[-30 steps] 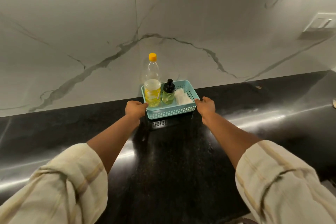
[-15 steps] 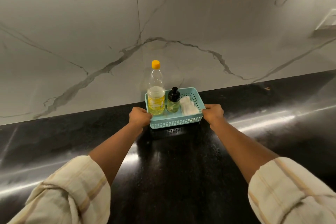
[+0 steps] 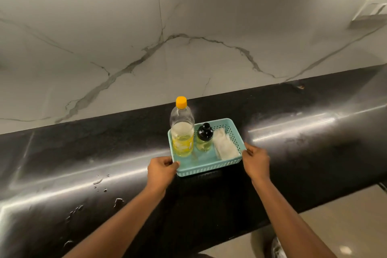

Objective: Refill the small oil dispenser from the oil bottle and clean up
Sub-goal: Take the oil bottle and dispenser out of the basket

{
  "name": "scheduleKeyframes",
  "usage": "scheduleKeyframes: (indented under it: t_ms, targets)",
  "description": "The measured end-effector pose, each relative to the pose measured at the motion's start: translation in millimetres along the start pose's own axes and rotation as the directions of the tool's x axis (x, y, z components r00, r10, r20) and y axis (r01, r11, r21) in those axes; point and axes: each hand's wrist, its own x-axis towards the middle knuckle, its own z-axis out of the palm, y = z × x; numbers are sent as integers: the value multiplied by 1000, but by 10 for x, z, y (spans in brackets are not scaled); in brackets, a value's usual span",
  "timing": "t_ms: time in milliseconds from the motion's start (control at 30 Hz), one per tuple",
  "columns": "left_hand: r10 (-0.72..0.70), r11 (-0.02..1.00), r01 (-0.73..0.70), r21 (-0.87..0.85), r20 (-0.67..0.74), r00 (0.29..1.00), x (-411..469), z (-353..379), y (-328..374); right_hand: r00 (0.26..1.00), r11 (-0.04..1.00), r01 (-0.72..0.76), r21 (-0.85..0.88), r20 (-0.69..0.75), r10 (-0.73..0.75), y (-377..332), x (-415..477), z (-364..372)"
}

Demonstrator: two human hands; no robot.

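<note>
Two bare forearms reach forward from the bottom edge, over the front lip of a glossy black counter (image 3: 314, 153); a strip of pale floor (image 3: 345, 216) shows below it on the right. On the counter's near left part lie a few water droplets (image 3: 100, 184), well apart from everything else.

Past them, the left hand (image 3: 162, 168) has its fingers curled round the left front corner of a light blue perforated basket (image 3: 209, 170), and the right hand (image 3: 255, 162) grips the rim at the right front corner, so both hold the basket, one at each side. Whether it sits on the counter or is raised off it, I cannot tell.

Inside the basket, the oil bottle (image 3: 182, 136) stands upright at the left end, clear, about half full of yellow oil, with an orange cap (image 3: 181, 102). Just beside it on the right stands the small oil dispenser (image 3: 204, 138) – a black top over a clear body with some yellow oil in it. A folded white cloth (image 3: 226, 146) lies along the right end.

Behind the counter rises a white marble wall (image 3: 188, 16) with grey veins, and a switch plate (image 3: 372, 11) sits at its upper right.
</note>
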Motion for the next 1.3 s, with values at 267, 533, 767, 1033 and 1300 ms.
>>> scheduleKeyframes:
  t_ms: [267, 533, 767, 1033, 1300]
  targets:
    - [23, 997, -22, -76, 15, 1000, -418, 15, -114, 999, 999, 37, -29, 1, -37, 91, -210, -176]
    - [109, 994, -108, 24, -24, 994, -368, -141, 83, 981, 975, 182, -129, -49, -190, -134, -314, -240]
    - [350, 932, -358, 54, 127, 928, -140, -388, 635, 782, 835, 549, 26, 336, -525, -957, -563, 197]
    - [420, 907, -419, -30, 109, 901, -130, -386, 721, 721, 834, 546, 74, 466, -513, -1135, -544, 696]
    - [590, 805, -586, -92, 27, 807, -481, -1238, 1132, 544, 636, 767, 89, 435, -717, -2036, -1205, 429]
